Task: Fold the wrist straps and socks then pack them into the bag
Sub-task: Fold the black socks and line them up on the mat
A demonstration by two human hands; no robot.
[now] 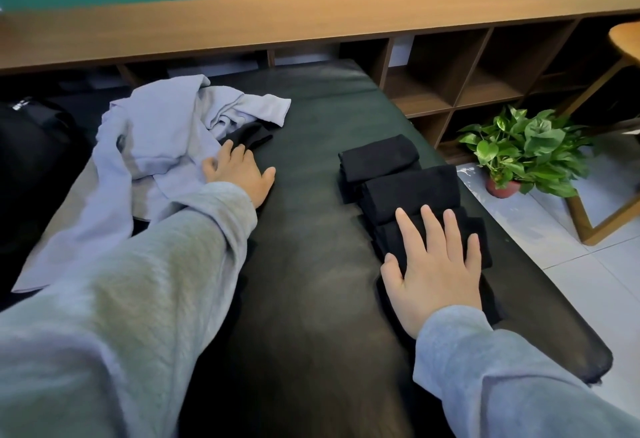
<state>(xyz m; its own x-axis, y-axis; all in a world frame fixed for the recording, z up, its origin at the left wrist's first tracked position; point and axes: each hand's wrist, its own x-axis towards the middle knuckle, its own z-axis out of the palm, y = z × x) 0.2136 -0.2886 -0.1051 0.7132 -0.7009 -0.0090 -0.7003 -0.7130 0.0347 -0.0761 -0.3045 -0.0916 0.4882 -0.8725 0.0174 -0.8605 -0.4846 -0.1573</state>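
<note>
Two hands on a dark bench with folded black socks.

The right hand (437, 266) lies flat with its fingers spread, pressing the nearest folded sock (483, 243) in a row of black folded socks (410, 191) on the right side of the bench (311, 247). The left hand (239, 170) rests with fingers loosely bent on a pale blue cloth (162, 139), just beside an unfolded black sock (252, 135). A black bag (31, 146) sits at the far left. A green plant (526, 150) stands on the floor.
</note>
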